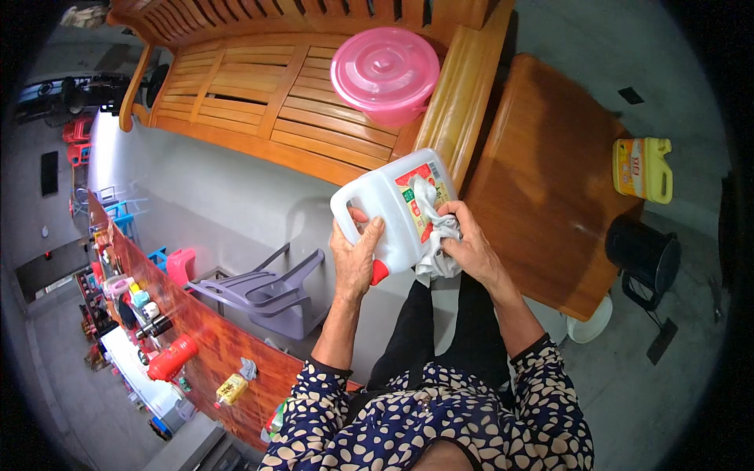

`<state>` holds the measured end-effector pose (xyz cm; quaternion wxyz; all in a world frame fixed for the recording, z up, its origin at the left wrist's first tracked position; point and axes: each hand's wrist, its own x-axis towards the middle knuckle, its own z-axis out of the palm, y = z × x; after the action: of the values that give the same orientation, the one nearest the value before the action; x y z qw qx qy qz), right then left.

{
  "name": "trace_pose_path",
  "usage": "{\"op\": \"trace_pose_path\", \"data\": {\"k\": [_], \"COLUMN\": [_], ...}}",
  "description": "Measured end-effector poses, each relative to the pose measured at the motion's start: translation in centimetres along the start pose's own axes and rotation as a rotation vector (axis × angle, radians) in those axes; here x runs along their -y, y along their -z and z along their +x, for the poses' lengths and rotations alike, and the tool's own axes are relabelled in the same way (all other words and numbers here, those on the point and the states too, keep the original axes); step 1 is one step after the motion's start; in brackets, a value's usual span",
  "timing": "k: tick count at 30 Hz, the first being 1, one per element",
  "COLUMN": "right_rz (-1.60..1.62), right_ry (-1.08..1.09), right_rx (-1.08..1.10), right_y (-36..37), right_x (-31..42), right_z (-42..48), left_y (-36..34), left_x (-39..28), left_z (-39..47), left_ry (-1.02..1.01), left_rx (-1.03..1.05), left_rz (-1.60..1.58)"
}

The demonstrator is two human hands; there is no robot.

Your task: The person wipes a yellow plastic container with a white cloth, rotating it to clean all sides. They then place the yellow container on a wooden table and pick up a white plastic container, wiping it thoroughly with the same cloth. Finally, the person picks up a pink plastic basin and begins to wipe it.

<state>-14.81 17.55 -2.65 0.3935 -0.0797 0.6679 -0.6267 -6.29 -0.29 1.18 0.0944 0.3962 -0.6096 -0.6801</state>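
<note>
A white translucent plastic jug (pixel 386 206) with a red cap (pixel 380 272) is held up in front of me, tilted, its cap end towards my body. My left hand (pixel 356 253) grips it by the moulded handle, with the thumb over the near side. In my right hand (pixel 471 244) is a crumpled pale grey cloth (pixel 437 247), pressed against the jug's colourful printed label (pixel 415 191). Folds of the cloth cover part of that label.
Beyond the jug stands a slatted wooden bench (pixel 235 76) with a lidded pink bucket (pixel 386 70). To the right, a wooden side table (pixel 548 194) has a yellow jug (pixel 642 171) and black kettle (pixel 639 253) by its edge. A purple plastic chair (pixel 277 294) and cluttered reddish table (pixel 218 353) are left.
</note>
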Motion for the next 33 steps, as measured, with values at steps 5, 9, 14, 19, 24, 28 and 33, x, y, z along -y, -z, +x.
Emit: {"op": "trace_pose_path", "data": {"k": [5,9,14,19,24,28,33], "right_rz": [0.702,0.181,0.210,0.218,-0.855,0.193,0.547], "right_ry": [-0.101,-0.021,0.093,0.105,0.353,0.149,0.146], "right_rx": [0.049,-0.051,-0.106,-0.313,-0.606,-0.304,-0.236], "right_y": [1.0,1.7,5.3,7.5,6.7,10.4,13.6], "right_x": [0.1,-2.7,-2.8,-0.8,5.7,4.2,5.3], "right_z": [0.2,1.0,0.7,0.0,-0.5,0.8,-0.4], "left_y": [-0.2,-0.7,-1.0,-1.3,-1.8,-2.2,-3.0], "left_x": [0.2,0.0,0.0,0.3,0.7,0.7,-0.2], "left_z": [0.1,0.2,-0.1,-0.2,-0.4,-0.7,-1.4], "left_ry": [-0.014,-0.009,0.006,-0.007,-0.034,-0.054,-0.068], "left_rx": [0.002,-0.010,-0.029,-0.036,-0.084,-0.098,-0.107], "left_rz": [0.031,0.025,-0.026,-0.039,-0.026,-0.001,-0.026]}}
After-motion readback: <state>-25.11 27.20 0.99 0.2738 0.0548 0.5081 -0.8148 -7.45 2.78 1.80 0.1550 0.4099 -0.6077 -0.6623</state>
